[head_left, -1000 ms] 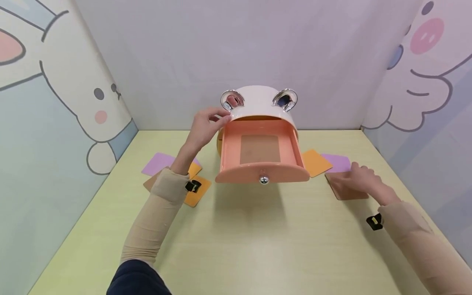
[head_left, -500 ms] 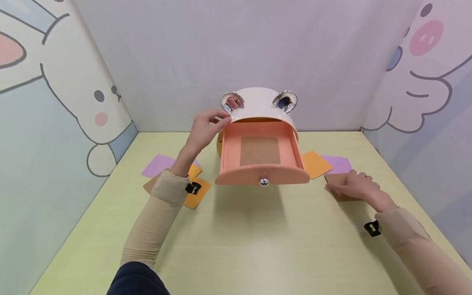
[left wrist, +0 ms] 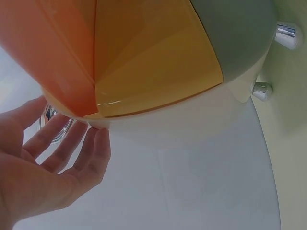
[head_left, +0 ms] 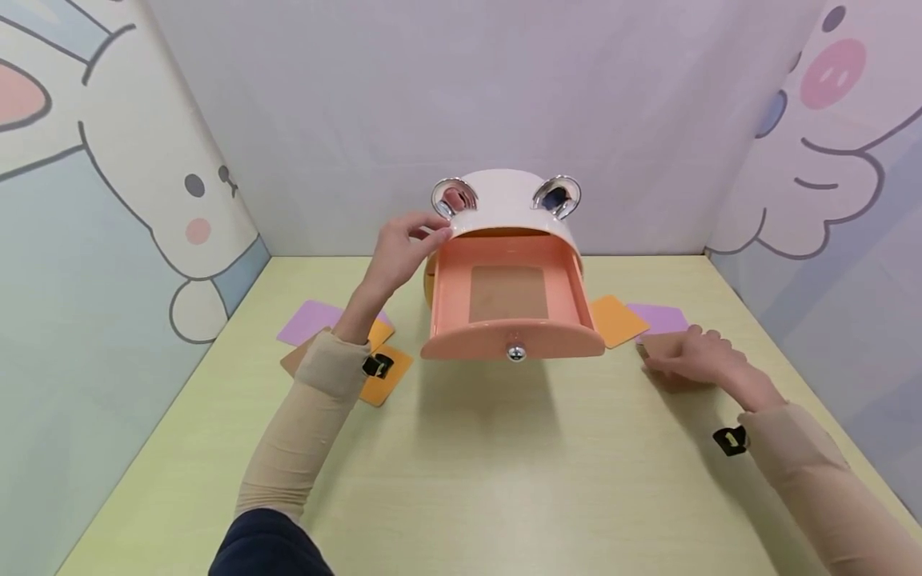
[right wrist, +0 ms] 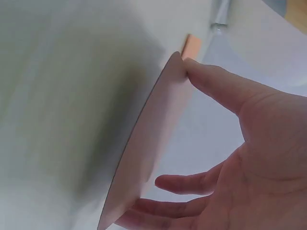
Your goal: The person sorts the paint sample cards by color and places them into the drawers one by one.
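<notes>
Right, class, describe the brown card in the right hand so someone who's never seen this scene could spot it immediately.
Find the white-topped cabinet with its salmon drawer pulled out. Right of it lie an orange card, then a purple card; the brown card is just nearer the viewer. Unlike those neighbours, it is brown and held by the right hand.
</notes>
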A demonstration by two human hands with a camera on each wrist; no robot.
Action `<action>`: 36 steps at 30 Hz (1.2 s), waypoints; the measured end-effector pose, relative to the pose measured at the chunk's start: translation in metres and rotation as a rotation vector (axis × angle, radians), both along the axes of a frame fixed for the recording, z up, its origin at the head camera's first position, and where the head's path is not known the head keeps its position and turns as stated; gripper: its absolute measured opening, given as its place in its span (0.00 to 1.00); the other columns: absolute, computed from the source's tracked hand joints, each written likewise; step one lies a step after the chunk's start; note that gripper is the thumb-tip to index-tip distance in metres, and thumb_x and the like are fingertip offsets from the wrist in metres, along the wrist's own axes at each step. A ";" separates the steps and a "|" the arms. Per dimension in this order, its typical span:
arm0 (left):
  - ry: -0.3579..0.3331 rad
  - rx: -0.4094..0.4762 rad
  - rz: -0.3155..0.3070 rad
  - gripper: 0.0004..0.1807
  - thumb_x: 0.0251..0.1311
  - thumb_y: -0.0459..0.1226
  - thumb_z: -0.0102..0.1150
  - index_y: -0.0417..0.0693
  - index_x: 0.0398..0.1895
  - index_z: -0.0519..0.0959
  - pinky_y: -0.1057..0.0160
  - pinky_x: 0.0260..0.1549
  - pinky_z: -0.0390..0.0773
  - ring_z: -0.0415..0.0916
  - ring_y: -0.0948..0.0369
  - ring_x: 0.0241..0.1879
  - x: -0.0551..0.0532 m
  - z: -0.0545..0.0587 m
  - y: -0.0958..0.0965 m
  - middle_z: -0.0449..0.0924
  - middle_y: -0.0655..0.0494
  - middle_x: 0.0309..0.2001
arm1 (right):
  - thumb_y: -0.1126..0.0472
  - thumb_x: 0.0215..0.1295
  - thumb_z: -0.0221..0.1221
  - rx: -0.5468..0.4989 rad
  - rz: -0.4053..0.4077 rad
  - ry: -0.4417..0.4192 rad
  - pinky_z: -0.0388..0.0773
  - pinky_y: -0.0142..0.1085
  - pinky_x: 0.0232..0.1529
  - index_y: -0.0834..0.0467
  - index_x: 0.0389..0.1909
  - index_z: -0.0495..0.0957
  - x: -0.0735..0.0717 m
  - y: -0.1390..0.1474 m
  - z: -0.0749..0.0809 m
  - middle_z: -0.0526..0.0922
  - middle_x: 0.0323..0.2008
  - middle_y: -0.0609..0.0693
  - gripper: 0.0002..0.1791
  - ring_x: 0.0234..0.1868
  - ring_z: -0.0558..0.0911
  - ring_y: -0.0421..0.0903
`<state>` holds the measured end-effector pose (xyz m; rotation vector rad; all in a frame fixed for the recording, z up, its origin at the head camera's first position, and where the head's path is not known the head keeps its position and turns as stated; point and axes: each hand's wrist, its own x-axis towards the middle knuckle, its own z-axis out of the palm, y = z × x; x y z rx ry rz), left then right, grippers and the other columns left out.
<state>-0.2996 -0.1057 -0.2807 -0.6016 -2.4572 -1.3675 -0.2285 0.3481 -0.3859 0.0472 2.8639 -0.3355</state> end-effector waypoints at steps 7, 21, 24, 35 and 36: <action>0.004 0.007 -0.005 0.15 0.64 0.44 0.59 0.44 0.47 0.83 0.60 0.42 0.79 0.76 0.54 0.44 -0.002 -0.002 -0.001 0.82 0.48 0.48 | 0.31 0.54 0.61 -0.046 0.029 0.067 0.69 0.41 0.28 0.77 0.45 0.62 0.001 -0.007 0.031 0.68 0.35 0.69 0.49 0.34 0.72 0.59; -0.001 0.018 -0.001 0.14 0.64 0.43 0.59 0.44 0.46 0.83 0.58 0.43 0.80 0.77 0.53 0.44 0.000 -0.001 -0.003 0.83 0.48 0.47 | 0.38 0.53 0.67 -0.148 0.152 0.254 0.70 0.41 0.34 0.74 0.57 0.62 -0.001 -0.050 0.102 0.69 0.46 0.69 0.48 0.44 0.70 0.60; 0.005 0.018 -0.008 0.15 0.64 0.43 0.60 0.43 0.46 0.83 0.58 0.43 0.79 0.77 0.52 0.44 0.001 -0.001 -0.004 0.82 0.48 0.47 | 0.40 0.53 0.67 -0.188 0.180 0.255 0.71 0.49 0.42 0.72 0.60 0.60 0.001 -0.060 0.116 0.68 0.51 0.68 0.49 0.48 0.68 0.60; 0.004 0.013 -0.001 0.16 0.64 0.45 0.59 0.44 0.47 0.83 0.56 0.45 0.80 0.76 0.53 0.45 -0.001 -0.001 -0.005 0.82 0.48 0.47 | 0.44 0.51 0.71 -0.295 0.300 0.280 0.70 0.54 0.54 0.64 0.66 0.60 0.004 -0.097 0.149 0.71 0.58 0.61 0.48 0.57 0.70 0.58; 0.007 0.013 -0.003 0.16 0.64 0.45 0.59 0.44 0.47 0.83 0.56 0.44 0.80 0.76 0.53 0.45 -0.001 -0.001 -0.005 0.82 0.48 0.47 | 0.44 0.51 0.71 -0.299 0.309 0.284 0.71 0.53 0.53 0.63 0.66 0.61 0.004 -0.100 0.151 0.71 0.57 0.60 0.47 0.57 0.71 0.58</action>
